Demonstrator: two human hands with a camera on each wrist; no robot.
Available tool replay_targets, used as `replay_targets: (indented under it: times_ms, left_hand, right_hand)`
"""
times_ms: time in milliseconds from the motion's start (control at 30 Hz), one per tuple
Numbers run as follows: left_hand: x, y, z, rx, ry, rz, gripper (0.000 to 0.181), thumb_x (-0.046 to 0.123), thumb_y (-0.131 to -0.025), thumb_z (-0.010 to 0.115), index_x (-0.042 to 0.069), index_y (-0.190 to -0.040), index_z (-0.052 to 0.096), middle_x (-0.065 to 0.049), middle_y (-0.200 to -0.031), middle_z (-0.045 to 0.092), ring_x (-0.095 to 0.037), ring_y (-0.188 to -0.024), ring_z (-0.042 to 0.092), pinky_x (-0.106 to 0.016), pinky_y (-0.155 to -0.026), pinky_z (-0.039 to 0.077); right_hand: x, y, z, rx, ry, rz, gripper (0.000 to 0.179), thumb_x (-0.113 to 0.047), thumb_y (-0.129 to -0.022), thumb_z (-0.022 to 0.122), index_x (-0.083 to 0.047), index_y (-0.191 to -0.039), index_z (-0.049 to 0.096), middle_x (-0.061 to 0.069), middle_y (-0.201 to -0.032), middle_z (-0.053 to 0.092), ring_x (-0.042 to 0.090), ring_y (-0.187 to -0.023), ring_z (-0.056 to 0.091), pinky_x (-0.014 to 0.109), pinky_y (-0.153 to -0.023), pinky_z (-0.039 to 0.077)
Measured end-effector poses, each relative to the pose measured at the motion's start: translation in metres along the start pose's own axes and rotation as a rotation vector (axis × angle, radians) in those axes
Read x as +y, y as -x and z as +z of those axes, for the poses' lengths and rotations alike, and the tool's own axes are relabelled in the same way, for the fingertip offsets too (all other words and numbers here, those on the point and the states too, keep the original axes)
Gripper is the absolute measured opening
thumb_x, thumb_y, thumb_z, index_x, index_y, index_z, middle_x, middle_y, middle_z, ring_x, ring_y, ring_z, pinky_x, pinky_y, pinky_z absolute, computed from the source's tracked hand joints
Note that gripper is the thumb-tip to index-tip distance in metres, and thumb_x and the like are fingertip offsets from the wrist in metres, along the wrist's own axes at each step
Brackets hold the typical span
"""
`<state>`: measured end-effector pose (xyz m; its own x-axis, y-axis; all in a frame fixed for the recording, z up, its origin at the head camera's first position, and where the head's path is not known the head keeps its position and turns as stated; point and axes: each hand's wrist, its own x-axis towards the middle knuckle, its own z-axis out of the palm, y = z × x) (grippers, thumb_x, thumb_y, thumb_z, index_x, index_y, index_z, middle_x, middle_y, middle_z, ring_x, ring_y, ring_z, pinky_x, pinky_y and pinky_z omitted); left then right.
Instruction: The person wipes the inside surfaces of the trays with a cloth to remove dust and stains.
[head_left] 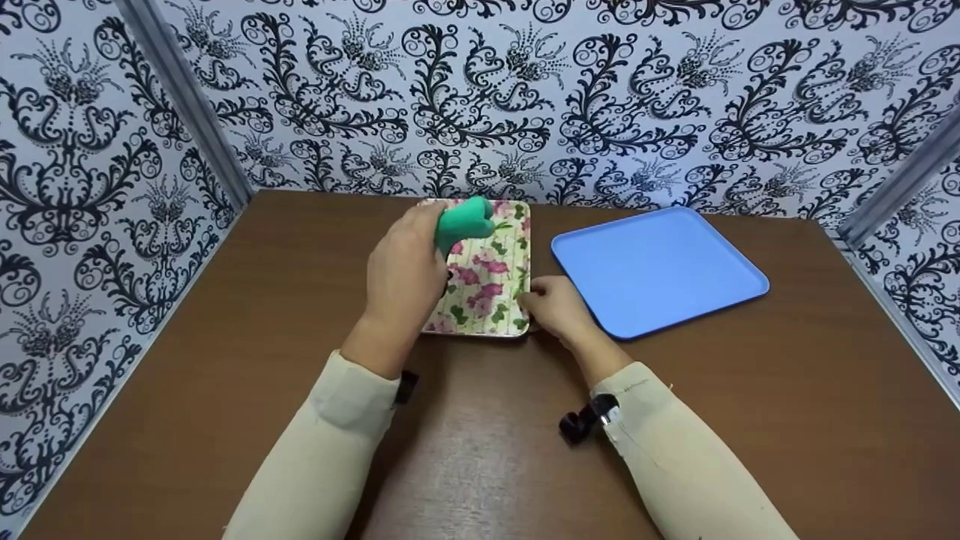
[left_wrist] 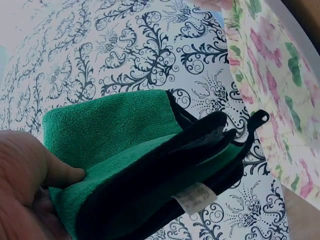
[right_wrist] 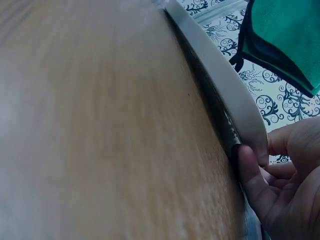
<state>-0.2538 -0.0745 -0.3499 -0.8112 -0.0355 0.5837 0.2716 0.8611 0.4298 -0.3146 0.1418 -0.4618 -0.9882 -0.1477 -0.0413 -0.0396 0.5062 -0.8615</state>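
My left hand (head_left: 409, 262) pinches a folded green cloth (head_left: 466, 219) above the left part of a floral tray (head_left: 484, 307). In the left wrist view the cloth (left_wrist: 120, 120) shows black edging, a small hanging loop and a white label, and the left thumb (left_wrist: 65, 172) presses on its fold. My right hand (head_left: 559, 304) grips the floral tray by its right edge, near the front corner. The right wrist view has the fingers and thumb of the right hand (right_wrist: 295, 185) around the tray's pale rim (right_wrist: 235, 95), close to the wooden table.
A blue tray (head_left: 660, 270) lies at an angle on the brown table (head_left: 480, 450), to the right of the floral one, close beside the right hand and wrist. Patterned panels (head_left: 525, 97) stand behind the table and at both sides. Each wrist carries a black camera (head_left: 576, 426).
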Motion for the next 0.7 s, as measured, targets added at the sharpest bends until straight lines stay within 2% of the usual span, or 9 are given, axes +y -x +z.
replay_targets:
  times_ms: [133,467,633,700]
  left_hand:
    - [0.000,0.002,0.001,-0.023,0.003,0.003,0.045,-0.007,-0.093,0.061,0.006,-0.137,0.066,-0.014,-0.136,0.070,-0.035,-0.121,0.069,-0.053,-0.099,0.058]
    - [0.004,0.004,-0.001,-0.040,0.018,0.008,0.045,-0.004,-0.095,0.061,0.008,-0.138,0.066,-0.012,-0.135,0.071,-0.033,-0.121,0.070,-0.052,-0.099,0.058]
    - [0.001,0.005,0.000,-0.034,0.014,0.009,0.044,-0.004,-0.095,0.061,0.008,-0.137,0.067,-0.011,-0.134,0.071,-0.033,-0.119,0.070,-0.052,-0.098,0.059]
    - [0.000,0.005,0.000,-0.034,0.015,0.010,0.044,-0.004,-0.095,0.061,0.008,-0.137,0.067,-0.011,-0.134,0.071,-0.033,-0.119,0.070,-0.052,-0.098,0.059]
  right_hand:
    - [0.001,0.000,0.000,0.011,0.063,0.004,0.019,-0.013,-0.098,0.063,-0.003,-0.082,0.068,0.004,-0.070,0.060,0.014,-0.051,0.058,0.028,-0.050,0.056]
    - [-0.001,0.002,-0.006,0.027,0.101,0.004,0.017,-0.016,-0.101,0.063,-0.002,-0.098,0.073,0.008,-0.075,0.066,0.015,-0.054,0.060,0.029,-0.053,0.059]
    - [-0.004,0.006,-0.013,0.059,0.110,0.008,0.025,-0.020,-0.102,0.059,-0.002,-0.114,0.073,0.014,-0.088,0.071,0.016,-0.061,0.063,0.030,-0.056,0.058]
    - [-0.006,0.008,-0.018,0.084,0.101,0.005,0.030,-0.022,-0.102,0.059,-0.001,-0.120,0.072,0.017,-0.099,0.073,0.016,-0.064,0.065,0.029,-0.059,0.058]
